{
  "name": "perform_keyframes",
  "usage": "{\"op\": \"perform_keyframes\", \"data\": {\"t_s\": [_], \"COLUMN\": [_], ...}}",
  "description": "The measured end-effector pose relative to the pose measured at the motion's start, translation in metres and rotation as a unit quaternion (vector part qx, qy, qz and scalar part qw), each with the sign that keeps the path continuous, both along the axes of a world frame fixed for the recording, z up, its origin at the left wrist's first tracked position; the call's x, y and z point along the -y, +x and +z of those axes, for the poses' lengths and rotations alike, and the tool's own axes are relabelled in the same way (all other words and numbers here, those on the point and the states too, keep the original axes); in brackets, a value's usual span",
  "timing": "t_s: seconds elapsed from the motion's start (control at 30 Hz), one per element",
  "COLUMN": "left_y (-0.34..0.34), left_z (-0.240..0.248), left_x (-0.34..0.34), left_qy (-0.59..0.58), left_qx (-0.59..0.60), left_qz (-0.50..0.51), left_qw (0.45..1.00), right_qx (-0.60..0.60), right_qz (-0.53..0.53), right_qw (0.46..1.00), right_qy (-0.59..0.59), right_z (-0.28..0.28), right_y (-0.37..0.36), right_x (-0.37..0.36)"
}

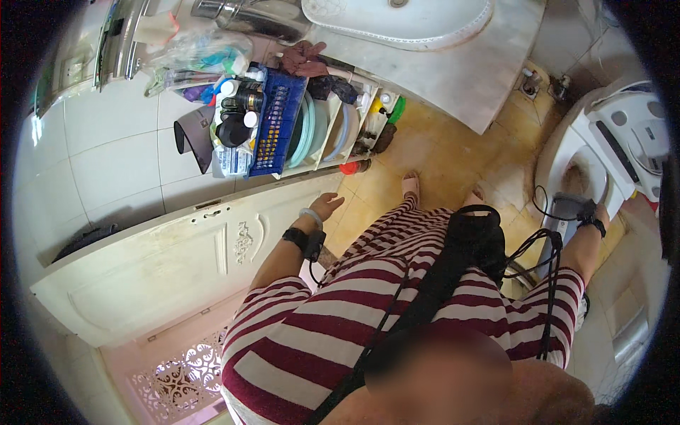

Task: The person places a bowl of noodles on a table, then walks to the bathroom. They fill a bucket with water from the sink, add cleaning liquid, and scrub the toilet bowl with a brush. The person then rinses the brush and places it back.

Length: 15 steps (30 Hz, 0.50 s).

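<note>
My left hand (327, 207) is held over the floor beside the white panelled door (163, 248), fingers apart and nothing in them. A pale bangle and a black wrist strap sit on that arm. My right hand (601, 212) reaches down next to the white toilet (556, 145), whose bowl shows brown staining. Its fingers are mostly hidden behind the black device on the wrist, so any hold is out of sight. Close to this hand stands a grey-blue box-like object (559, 230), partly covered by black cords.
At the left wall, a rack carries a blue basket (270, 131) of bottles and, beside it, stacked basins (304, 134). A marble counter with a white sink (425, 35) juts out above. The floor (418, 142) has wet-looking yellowish tiles. A pink patterned panel (180, 379) lies lower left.
</note>
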<state>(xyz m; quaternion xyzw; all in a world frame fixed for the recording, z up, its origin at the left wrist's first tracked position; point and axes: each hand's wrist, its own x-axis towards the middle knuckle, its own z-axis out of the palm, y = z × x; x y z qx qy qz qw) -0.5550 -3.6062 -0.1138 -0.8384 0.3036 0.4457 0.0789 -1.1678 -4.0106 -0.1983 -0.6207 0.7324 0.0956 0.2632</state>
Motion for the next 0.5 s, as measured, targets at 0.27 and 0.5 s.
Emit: {"op": "perform_keyframes", "data": {"t_s": [0.27,0.5], "left_y": [0.058,0.108], "left_z": [-0.013,-0.005], "left_x": [0.072,0.077], "left_qy": [-0.036,-0.092], "left_qx": [0.031,0.000], "left_qz": [0.020,0.586], "left_qw": [0.999,0.805], "right_qx": [0.245,0.418], "right_qz": [-0.522,-0.600], "right_qw": [0.811,0.675], "right_qy": [-0.101,-0.102], "right_z": [-0.087,-0.037], "right_y": [-0.112,-0.043], "right_x": [-0.039,-0.103]}}
